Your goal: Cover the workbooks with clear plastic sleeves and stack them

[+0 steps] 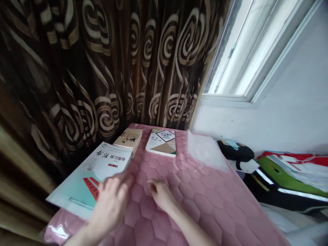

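Observation:
My left hand (112, 196) is over the lower right edge of a calligraphy exercise book (107, 171). Its fingers are slightly blurred, loosely bent and apart; whether they touch the cover I cannot tell. The book has a white and pale green cover with a red band, and lies at the left of the pink quilted surface (159, 225). To the right, my right hand (160, 193) is above the quilting with fingers curled in, and no object shows in it. Beyond the hands lies a white textbook (161, 141) with a tan corner.
A stack of tan booklets (129, 138) sits behind the calligraphy book. Clear plastic sheeting (205, 150) covers part of the far right side. Brown patterned curtains (153, 61) hang behind, beside a window (235, 48). Clothes and a green bag-like item (287, 174) lie at the right.

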`<action>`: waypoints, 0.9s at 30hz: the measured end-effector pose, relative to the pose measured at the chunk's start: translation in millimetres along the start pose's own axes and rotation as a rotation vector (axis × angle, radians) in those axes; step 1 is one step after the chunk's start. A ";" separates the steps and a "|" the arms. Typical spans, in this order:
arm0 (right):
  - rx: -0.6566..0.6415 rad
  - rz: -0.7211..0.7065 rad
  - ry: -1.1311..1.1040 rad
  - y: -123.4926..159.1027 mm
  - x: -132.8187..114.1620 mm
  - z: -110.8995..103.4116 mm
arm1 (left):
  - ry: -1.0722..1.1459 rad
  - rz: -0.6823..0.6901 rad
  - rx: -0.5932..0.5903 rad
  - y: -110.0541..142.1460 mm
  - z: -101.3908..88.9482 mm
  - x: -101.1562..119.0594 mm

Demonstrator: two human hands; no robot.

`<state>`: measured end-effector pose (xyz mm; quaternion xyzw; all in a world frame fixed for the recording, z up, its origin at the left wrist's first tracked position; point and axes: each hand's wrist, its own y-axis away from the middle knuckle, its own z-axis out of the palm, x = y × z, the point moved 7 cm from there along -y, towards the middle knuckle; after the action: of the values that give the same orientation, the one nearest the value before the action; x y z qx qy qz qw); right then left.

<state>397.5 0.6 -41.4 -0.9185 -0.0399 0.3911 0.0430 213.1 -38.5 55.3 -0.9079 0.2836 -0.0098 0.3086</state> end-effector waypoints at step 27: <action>0.634 0.364 0.397 -47.9 175.5 -199.3 | 0.408 -0.113 -0.398 -62.7 172.3 93.5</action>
<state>660.8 57.4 -24.0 -0.9094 0.2544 0.2006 0.2607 356.7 49.1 -63.4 -0.9442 0.2849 -0.1537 0.0601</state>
